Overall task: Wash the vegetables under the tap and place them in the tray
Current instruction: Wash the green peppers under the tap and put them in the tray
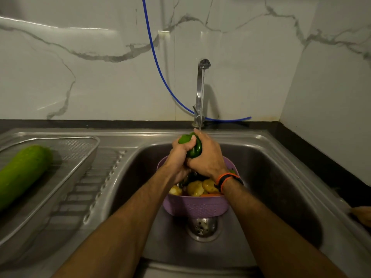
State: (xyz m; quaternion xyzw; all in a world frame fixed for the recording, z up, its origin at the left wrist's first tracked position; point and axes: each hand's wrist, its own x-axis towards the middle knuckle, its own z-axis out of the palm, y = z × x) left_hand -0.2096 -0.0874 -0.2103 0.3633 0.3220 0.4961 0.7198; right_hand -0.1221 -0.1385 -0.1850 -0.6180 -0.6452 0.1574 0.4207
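Observation:
A green bell pepper (192,146) is held under the running stream from the steel tap (201,87). My left hand (178,157) grips it from the left and my right hand (207,157) grips it from the right, fingers curled round it. Below them a purple basket (195,207) stands in the sink (271,177) with potatoes (197,188) and other vegetables inside. A steel mesh tray (80,157) lies on the drainboard at the left, and a long green gourd (22,173) rests in it.
A blue hose (158,65) runs down the marble wall to the tap's base. The drain strainer (202,227) sits just in front of the basket. Black counter borders the sink at right, where part of another hand (362,215) shows at the edge.

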